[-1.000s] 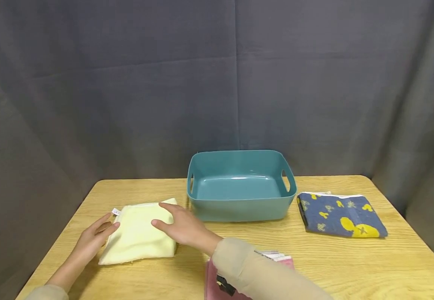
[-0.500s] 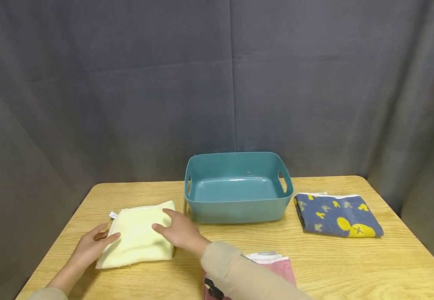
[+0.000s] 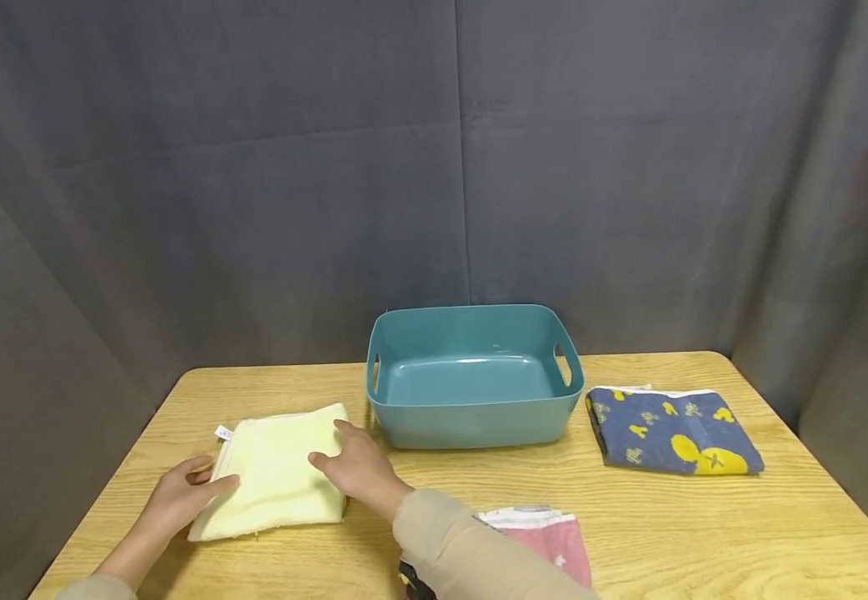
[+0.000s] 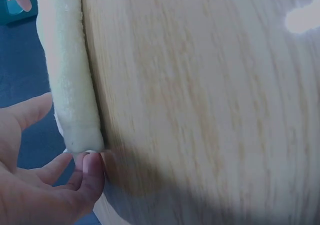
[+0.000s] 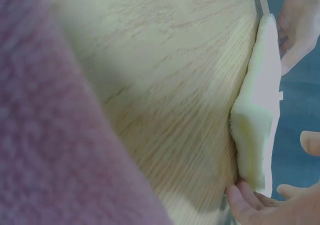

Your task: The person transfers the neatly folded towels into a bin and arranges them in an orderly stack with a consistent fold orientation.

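Observation:
A folded pale yellow towel (image 3: 276, 475) lies at the left of the table, a small white tag at its upper left corner. At its left edge is my left hand (image 3: 182, 498); in the left wrist view its bent fingertips (image 4: 92, 167) touch the towel's end, and the thumb reaches over the top. My right hand (image 3: 362, 471) is at the opposite edge. In the right wrist view its fingertips (image 5: 242, 195) are low against the towel's end, while the thumb stays apart from the cloth.
A teal plastic basket (image 3: 471, 425) with handle holes stands at the back middle. To its right lies a folded navy towel (image 3: 674, 433) with yellow figures. A pink towel (image 3: 554, 546) at the front is partly covered by the right sleeve (image 3: 479, 542). Grey curtains surround the table.
The hands have lowered slightly and closed in at the yellow towel's left and right edges. The whole view has shifted a little; the towels and basket keep their places.

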`<state>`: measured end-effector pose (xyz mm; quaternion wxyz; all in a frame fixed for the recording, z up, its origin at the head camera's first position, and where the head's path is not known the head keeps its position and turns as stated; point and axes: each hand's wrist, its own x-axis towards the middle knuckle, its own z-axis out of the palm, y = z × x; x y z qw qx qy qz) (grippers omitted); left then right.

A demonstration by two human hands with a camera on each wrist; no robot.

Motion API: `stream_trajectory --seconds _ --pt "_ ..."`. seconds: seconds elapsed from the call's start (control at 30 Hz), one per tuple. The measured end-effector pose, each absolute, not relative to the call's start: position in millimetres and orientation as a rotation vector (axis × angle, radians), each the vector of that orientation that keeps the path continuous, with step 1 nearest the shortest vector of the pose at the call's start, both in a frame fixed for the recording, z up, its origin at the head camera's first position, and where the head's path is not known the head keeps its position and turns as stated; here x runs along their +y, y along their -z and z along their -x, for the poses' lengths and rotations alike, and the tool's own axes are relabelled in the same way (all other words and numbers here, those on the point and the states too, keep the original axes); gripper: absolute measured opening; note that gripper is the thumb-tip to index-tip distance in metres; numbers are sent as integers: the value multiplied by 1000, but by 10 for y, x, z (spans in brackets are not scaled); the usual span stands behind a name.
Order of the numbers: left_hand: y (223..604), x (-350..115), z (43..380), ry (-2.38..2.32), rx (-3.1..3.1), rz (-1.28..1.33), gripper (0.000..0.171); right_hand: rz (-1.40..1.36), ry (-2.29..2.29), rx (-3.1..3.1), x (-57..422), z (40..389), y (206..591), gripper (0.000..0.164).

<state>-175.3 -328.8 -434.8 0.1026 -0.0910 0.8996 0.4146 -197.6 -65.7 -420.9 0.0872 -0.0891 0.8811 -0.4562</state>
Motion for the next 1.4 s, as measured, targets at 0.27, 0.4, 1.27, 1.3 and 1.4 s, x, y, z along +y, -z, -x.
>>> stream_trajectory --seconds 0.27,0.4,1.27,1.3,1.4 --pt "4395 -3272 1781 -1177 2702 279 88 289 1305 2666 -680 1990 4242 74" --pt "4398 -3271 1785 -1113 2733 278 89 289 1296 2663 -691 2007 4264 83" --pt "4404 -3242 1780 -1094 2749 258 74 224 1216 2709 -722 2028 4320 27" --pt "4406 -3243 1778 -1097 2748 253 74 228 1219 2709 -725 2030 4321 28" --pt "4403 -3241 1777 -1102 2746 241 76 244 1246 2703 -730 2034 4336 35"
